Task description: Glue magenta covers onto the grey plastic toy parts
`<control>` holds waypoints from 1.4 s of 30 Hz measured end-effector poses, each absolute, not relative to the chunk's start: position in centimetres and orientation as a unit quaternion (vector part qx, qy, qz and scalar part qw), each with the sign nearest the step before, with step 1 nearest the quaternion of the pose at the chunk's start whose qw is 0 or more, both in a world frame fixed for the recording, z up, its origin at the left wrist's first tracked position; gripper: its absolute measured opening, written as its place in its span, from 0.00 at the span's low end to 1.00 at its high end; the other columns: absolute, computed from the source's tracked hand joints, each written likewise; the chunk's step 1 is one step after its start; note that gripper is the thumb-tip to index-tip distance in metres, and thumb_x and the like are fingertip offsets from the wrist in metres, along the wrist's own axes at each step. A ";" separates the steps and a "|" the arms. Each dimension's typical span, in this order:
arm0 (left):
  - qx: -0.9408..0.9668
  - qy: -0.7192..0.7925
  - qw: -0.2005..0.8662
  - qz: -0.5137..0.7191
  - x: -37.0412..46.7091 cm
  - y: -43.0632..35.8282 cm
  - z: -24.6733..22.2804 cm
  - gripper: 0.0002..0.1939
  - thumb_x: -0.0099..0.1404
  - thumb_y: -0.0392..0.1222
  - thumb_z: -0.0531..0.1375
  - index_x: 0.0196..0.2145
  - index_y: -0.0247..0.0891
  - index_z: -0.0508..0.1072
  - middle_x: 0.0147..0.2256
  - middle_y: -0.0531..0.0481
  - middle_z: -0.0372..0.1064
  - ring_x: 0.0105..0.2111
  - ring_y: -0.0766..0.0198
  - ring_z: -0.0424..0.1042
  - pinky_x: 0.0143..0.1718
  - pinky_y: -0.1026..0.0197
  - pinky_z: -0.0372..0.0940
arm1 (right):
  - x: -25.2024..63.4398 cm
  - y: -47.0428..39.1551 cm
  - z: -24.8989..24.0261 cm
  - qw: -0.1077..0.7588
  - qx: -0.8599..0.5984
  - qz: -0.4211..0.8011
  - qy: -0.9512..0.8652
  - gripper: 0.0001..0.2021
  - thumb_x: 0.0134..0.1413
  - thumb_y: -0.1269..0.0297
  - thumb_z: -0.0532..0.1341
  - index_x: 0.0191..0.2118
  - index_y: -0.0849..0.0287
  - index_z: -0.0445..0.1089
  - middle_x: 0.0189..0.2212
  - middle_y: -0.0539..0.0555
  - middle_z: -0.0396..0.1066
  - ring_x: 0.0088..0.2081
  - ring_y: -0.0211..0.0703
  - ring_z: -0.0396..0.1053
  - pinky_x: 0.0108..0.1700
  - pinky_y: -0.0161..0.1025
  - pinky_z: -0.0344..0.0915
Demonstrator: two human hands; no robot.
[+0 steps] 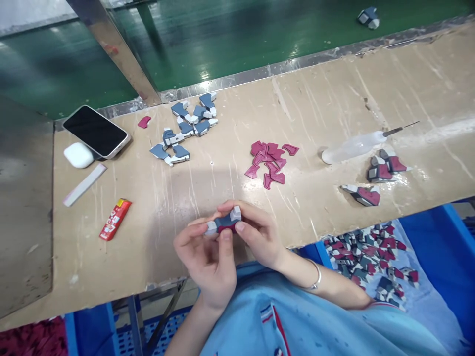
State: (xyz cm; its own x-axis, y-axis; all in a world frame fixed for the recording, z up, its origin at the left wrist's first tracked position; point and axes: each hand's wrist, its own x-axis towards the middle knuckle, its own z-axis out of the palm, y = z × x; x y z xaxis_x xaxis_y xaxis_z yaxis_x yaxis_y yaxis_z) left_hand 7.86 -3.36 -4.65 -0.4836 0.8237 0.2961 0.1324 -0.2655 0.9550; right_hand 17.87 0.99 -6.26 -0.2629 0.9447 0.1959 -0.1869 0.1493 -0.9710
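Two hands pinch one grey-and-maroon part [227, 221] on the near side of the maroon pile [273, 150]: the left hand [208, 259] and the right hand [262, 236] are each nearly closed, thumbs and fingertips gripping its opposite ends. Held so, it is probably steadied from both sides, with thumbs free to press on its maroon face.

Left of the pile lie grey-and-white parts [202, 127] without maroon; right of it, a clear bottle [352, 147] lies with its thin needle pointing away, and beyond that sit parts with maroon faces [371, 196]. This spread seems meant to keep the different kinds apart and within reach.

The tan surface [304, 198] is scuffed and streaked with pale marks. Far left of the pile rest a phone [95, 131], a white case [77, 155] and a red packet [115, 220]; behind it runs a glossy green strip [237, 44]; below, to its right, stands a blue bin [426, 242] of similar parts.
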 end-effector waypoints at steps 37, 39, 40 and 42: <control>0.433 0.543 0.399 0.599 4.9 -2.6 -3.2 0.18 0.62 0.28 0.76 0.45 0.49 0.85 0.41 0.58 0.85 0.43 0.71 0.86 0.49 0.75 0.77 | 20.2 0.8 -5.0 0.494 -0.382 0.523 -0.580 0.14 0.76 0.48 0.64 0.52 0.52 0.75 0.41 0.54 0.80 0.40 0.43 0.79 0.42 0.41 0.78; 0.463 0.549 0.387 0.578 4.8 -2.7 -3.2 0.17 0.63 0.28 0.75 0.44 0.49 0.85 0.42 0.58 0.85 0.45 0.72 0.86 0.50 0.75 0.76 | 20.3 1.0 -4.9 0.490 -0.358 0.499 -0.619 0.14 0.75 0.48 0.66 0.54 0.50 0.76 0.43 0.54 0.81 0.43 0.45 0.80 0.45 0.43 0.78; 0.472 0.549 0.386 0.571 4.7 -2.8 -3.1 0.18 0.64 0.28 0.74 0.46 0.50 0.85 0.43 0.58 0.85 0.46 0.72 0.85 0.51 0.75 0.76 | 20.5 1.1 -4.8 0.484 -0.352 0.492 -0.633 0.13 0.74 0.49 0.67 0.53 0.50 0.77 0.44 0.54 0.82 0.44 0.46 0.81 0.46 0.43 0.78; 0.483 0.547 0.389 0.562 4.4 -2.7 -3.1 0.19 0.64 0.30 0.75 0.48 0.52 0.85 0.45 0.58 0.85 0.46 0.72 0.85 0.51 0.76 0.75 | 20.6 1.3 -4.5 0.478 -0.355 0.500 -0.629 0.13 0.75 0.48 0.66 0.49 0.50 0.78 0.43 0.54 0.82 0.43 0.45 0.81 0.46 0.43 0.78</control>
